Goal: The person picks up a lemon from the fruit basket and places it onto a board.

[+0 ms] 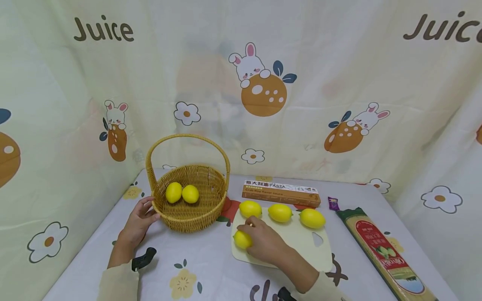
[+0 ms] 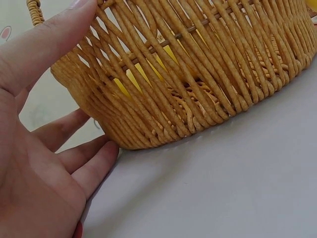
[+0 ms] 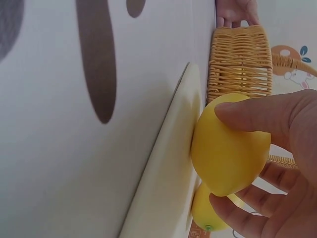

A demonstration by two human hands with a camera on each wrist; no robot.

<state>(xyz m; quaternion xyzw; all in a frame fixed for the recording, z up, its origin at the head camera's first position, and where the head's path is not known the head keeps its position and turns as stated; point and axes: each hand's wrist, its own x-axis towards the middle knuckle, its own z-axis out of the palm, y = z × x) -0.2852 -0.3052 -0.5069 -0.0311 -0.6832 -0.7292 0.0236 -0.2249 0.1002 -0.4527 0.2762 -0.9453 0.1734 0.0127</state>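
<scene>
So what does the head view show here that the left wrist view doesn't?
Only the head view shows the right hand gripping a yellow lemon on the cream cutting board, three more lemons along the board's far edge, the long pasta box and the spaghetti packet. Only the left wrist view shows the woven side close up, with yellow fruit glimpsed through the gaps and the fingertips against the base. Both show the left hand resting open against the round wicker basket.

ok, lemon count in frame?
6. Two in the basket. Three along the cutting board's far edge. One gripped by the right hand. None looks hidden.
</scene>
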